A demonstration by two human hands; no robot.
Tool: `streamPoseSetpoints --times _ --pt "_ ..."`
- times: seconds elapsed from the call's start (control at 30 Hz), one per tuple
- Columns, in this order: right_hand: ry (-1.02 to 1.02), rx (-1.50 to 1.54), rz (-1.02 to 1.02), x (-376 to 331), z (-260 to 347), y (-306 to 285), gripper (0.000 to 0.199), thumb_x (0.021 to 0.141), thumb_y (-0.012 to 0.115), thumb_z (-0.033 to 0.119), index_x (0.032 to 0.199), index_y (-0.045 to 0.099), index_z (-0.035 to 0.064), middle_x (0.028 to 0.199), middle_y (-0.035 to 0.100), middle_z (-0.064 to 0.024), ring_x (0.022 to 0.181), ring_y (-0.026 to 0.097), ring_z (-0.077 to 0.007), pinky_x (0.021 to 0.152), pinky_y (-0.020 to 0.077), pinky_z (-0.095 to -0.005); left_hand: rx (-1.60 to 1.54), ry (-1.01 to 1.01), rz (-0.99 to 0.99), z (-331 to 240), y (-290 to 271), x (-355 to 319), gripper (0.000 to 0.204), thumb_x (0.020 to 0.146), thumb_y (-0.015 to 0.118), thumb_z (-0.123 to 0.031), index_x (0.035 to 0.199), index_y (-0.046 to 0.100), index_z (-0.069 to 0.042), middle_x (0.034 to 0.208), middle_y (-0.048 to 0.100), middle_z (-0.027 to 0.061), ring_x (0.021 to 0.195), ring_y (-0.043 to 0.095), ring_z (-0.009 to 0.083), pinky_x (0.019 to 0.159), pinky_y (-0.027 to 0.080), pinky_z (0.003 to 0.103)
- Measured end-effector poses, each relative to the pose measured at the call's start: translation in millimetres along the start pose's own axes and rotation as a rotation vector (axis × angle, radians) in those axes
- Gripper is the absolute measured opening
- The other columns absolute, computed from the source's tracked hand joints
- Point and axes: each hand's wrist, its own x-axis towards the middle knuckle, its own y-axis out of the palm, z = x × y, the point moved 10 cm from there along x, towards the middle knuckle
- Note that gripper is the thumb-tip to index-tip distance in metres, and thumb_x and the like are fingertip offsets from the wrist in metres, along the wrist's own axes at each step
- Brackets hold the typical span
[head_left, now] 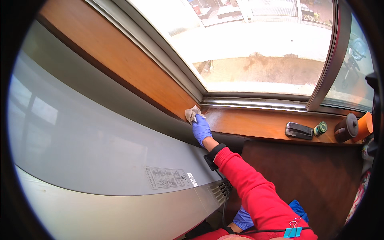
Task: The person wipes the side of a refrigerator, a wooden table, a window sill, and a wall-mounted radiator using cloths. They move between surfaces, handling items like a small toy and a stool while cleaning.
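Note:
My right hand (202, 130), in a blue-violet glove, reaches out to the inner corner of the wooden window sill (248, 123). Its fingers are closed on a crumpled, dirty pale cloth (193, 113) pressed to the wood. A damp sheen shows on the sill just right of the cloth. Low in the picture, near my body, is my left hand (243, 219), gloved too. My red right sleeve covers its fingers, so its grip is hidden. A blue cloth (298, 210) peeks out on the sleeve's other side; whether the left hand touches it cannot be told.
A large grey appliance (108, 140) fills the left side, close to the sill. On the sill's right stand a black-topped case (299, 131), a small green-lidded jar (320, 128), a dark lidded canister (346, 128) and an orange container (363, 127). Below lies a dark brown surface (308, 172).

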Motion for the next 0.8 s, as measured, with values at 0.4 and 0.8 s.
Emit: streamPoseSetpoints --times 0.4,0.8 --pt "-1.035 0.204 -0.157 32 380 -23 0.051 0.085 0.054 -0.008 0.134 0.053 0.0029 0.139 0.051 -0.025 0.128 0.051 -0.043 0.108 0.0427 -0.0441 0.004 -0.014 -0.003 7 -13 6 0.036 0.088 0.055 -0.04 0.087 0.068 -0.006 0.125 0.059 0.0184 0.134 0.041 0.0415 0.116 0.024 0.056" --pt "-0.428 0.062 -0.017 16 110 -8 0.044 0.087 0.051 -0.006 0.131 0.055 0.0007 0.135 0.054 -0.0259 0.128 0.051 -0.0417 0.111 0.0403 -0.0435 0.012 -0.01 0.021 0 -1 0 0.036 0.087 0.055 -0.039 0.088 0.068 -0.006 0.124 0.059 0.0185 0.134 0.041 0.0417 0.116 0.024 0.056"
